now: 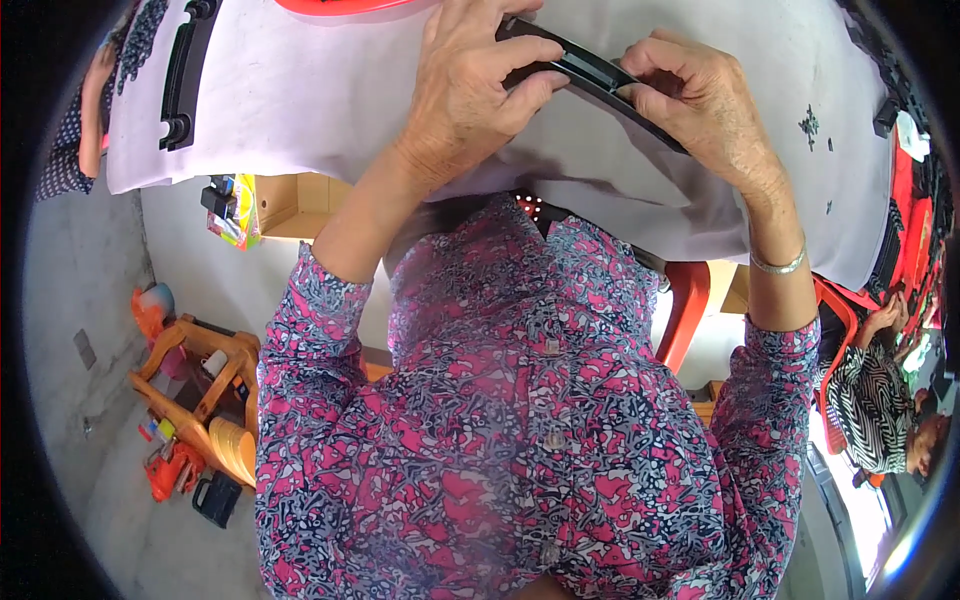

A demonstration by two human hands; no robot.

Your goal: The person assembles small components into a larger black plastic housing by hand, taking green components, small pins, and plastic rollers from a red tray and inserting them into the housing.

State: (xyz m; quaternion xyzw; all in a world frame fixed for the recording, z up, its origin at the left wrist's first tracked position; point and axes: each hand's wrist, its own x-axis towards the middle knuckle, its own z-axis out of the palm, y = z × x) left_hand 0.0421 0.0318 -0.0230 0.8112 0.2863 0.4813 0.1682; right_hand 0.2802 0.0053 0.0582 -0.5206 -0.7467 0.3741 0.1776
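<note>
My left hand (470,85) holds a long, narrow black plastic strip (597,82) near its left end, with thumb and fingertips closed across it. The piece has a channel along its length and slants down to the right above the pale table. My right hand (705,100) is closed at the strip's right half, thumb and bent fingers pinched on its upper edge. Whether a small part sits between those fingertips, I cannot make out. Farther left on the table lies a similar black strip (180,85) with rounded fittings at its ends.
Small dark pieces (809,126) lie scattered on the pale tablecloth (850,200) at right. A red container (350,5) shows at the far edge. Other people sit at left and right, with red and black items piled at right. A wooden rack (200,375) stands lower left.
</note>
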